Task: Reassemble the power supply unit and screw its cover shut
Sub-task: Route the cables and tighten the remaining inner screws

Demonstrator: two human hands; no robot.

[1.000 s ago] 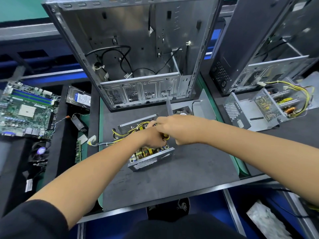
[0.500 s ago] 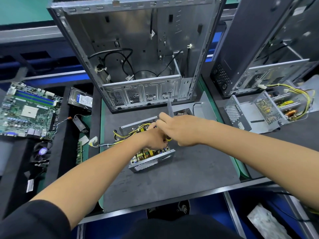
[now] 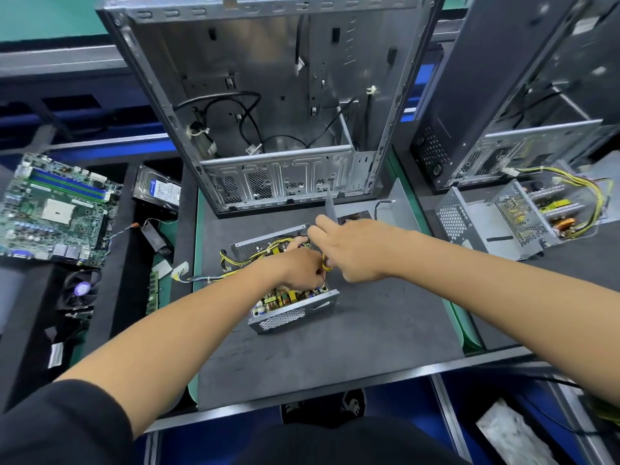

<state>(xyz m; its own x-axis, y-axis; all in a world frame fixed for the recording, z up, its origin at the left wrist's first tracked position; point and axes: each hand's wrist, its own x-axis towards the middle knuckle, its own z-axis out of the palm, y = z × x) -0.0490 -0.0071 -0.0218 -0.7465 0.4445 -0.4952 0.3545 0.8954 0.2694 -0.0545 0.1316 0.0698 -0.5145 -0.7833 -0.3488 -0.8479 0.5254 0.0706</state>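
The open power supply unit (image 3: 292,311) lies on the grey mat (image 3: 352,357), its circuit board and yellow and black cables (image 3: 235,260) exposed. My left hand (image 3: 298,267) reaches into the unit with its fingers curled at the shaft of a yellow-handled screwdriver (image 3: 326,264). My right hand (image 3: 354,250) grips the handle from the right, index finger stretched out. A grey metal cover plate (image 3: 332,206) stands on edge just behind the hands. The screwdriver's tip is hidden.
An open, gutted computer case (image 3: 275,112) stands behind the unit. A second case (image 3: 503,95) and another opened power supply (image 3: 523,213) are at the right. A motherboard (image 3: 57,209), hard drive (image 3: 157,193) and fan (image 3: 80,290) lie at the left.
Both hands stay together over the unit on the screwdriver. My right hand has shifted slightly and its index finger now points further out.
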